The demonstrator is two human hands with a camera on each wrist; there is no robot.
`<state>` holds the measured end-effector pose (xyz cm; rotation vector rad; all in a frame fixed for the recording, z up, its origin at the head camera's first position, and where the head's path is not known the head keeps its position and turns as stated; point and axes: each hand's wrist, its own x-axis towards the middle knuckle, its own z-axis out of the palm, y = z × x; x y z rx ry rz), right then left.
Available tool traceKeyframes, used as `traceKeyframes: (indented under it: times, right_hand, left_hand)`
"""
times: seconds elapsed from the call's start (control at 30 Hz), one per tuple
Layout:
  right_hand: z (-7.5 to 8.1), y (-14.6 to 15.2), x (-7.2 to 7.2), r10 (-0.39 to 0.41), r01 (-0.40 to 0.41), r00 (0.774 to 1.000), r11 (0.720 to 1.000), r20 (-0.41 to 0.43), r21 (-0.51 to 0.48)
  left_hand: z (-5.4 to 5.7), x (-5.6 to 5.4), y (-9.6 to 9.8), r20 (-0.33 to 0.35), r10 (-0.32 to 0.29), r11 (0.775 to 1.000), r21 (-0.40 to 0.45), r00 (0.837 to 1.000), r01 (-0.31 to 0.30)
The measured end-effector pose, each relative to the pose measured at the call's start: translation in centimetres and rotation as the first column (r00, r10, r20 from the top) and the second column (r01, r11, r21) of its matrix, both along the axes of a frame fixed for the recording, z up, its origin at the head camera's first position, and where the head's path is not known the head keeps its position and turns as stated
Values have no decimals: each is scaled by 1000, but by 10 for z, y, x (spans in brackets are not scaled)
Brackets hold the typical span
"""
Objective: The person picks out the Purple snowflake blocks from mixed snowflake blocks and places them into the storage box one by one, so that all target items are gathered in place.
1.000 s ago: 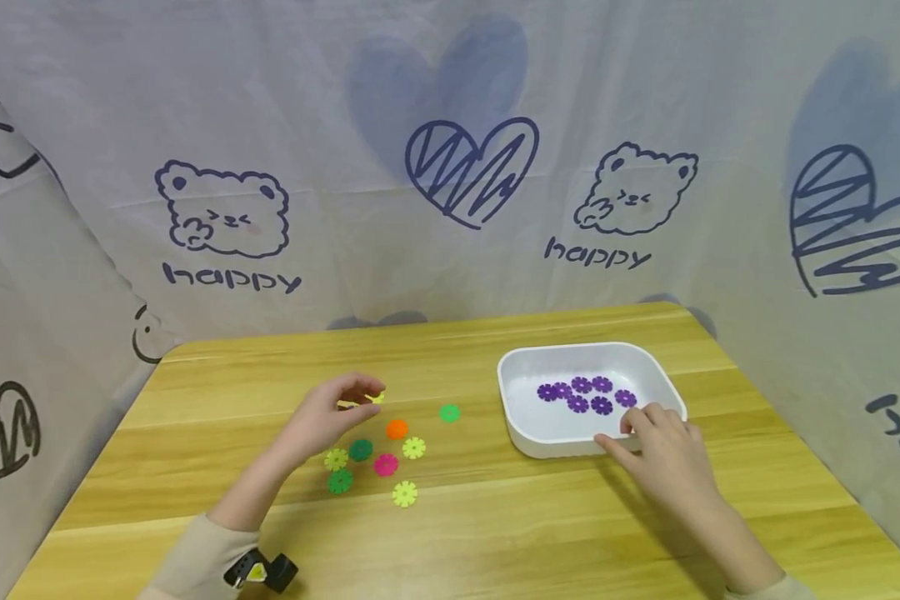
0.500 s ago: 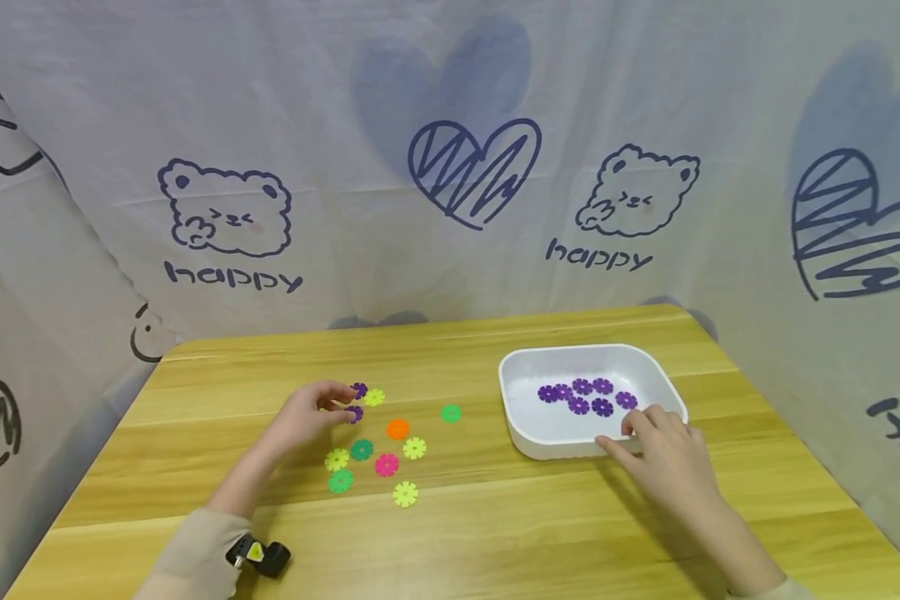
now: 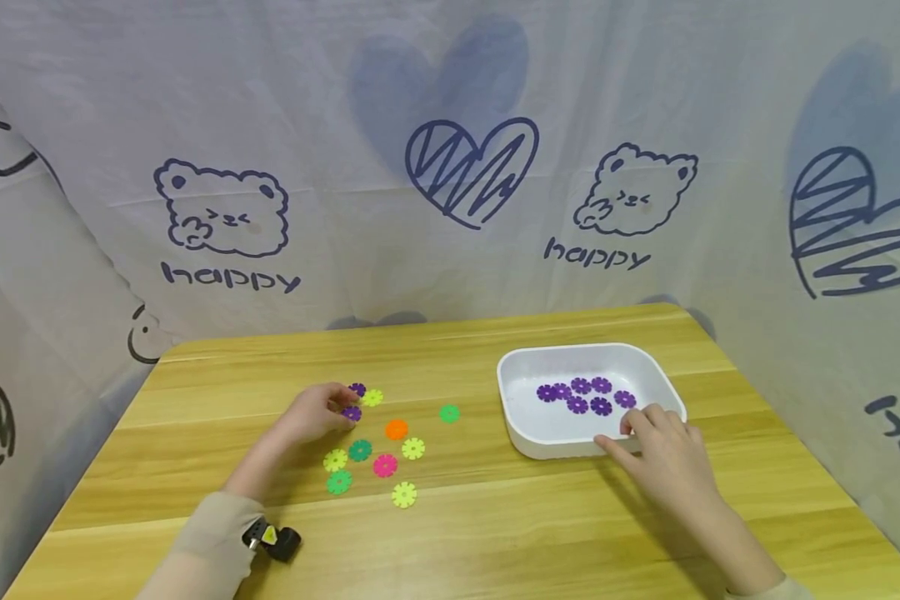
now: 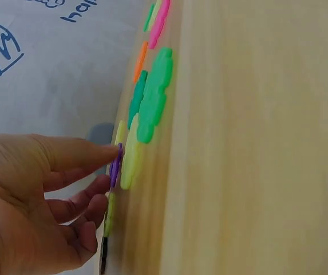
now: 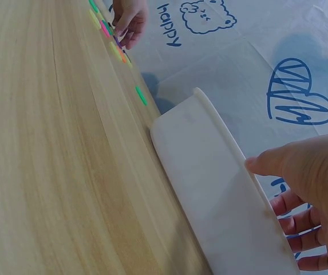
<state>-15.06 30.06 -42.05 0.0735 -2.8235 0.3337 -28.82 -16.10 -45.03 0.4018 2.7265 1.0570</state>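
Note:
My left hand [image 3: 321, 412] is at the left group of pieces, its thumb and fingertips at the edges of a flat purple snowflake disc [image 3: 352, 414] on the table. In the left wrist view, the thumb meets one edge of that purple disc [image 4: 115, 166] and a curled fingertip lies by the other. Another purple disc [image 3: 357, 389] and a yellow disc [image 3: 373, 397] lie just beyond the fingers. My right hand [image 3: 667, 454] holds the near right rim of the white tray [image 3: 528, 446], thumb outside and fingers over the inside. Several purple discs [image 3: 601, 407] lie in the tray.
Loose discs are spread on the wooden table [image 3: 495, 533]: orange [image 3: 397, 430], pink [image 3: 386, 466], several green [image 3: 449, 413] and several yellow [image 3: 404, 495]. A white printed cloth [image 3: 345, 250] hangs behind the table and at both sides.
My left hand has moved left and down from above the yellow disc to the purple disc, and its fingers have drawn closer around it. The right hand and tray stay put.

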Motion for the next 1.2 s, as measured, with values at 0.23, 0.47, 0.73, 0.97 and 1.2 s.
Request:
traceKeyframes:
  times: [0.23, 0.47, 0.73, 0.97, 1.2]
  right_hand:
    - [0, 0, 0, -2, 2, 1000, 1000, 4, 1]
    - [0, 0, -1, -7, 7, 1000, 1000, 8, 3]
    - [-1, 0, -1, -6, 6, 1000, 1000, 6, 4]
    - [-1, 0, -1, -5, 5, 1000, 1000, 1, -2]
    - [0, 0, -1, -3, 3, 1000, 1000, 9, -2]
  left_hand:
    - [2, 0, 5, -11, 6, 999, -48, 1000, -6]
    - [4, -1, 7, 25, 41, 998, -54, 999, -39]
    - [9, 2, 6, 56, 40, 999, 9, 998, -41]
    - [16, 7, 2, 84, -6, 994, 113, 996, -3]
    - [32, 17, 9, 113, -25, 979, 205, 993, 1]
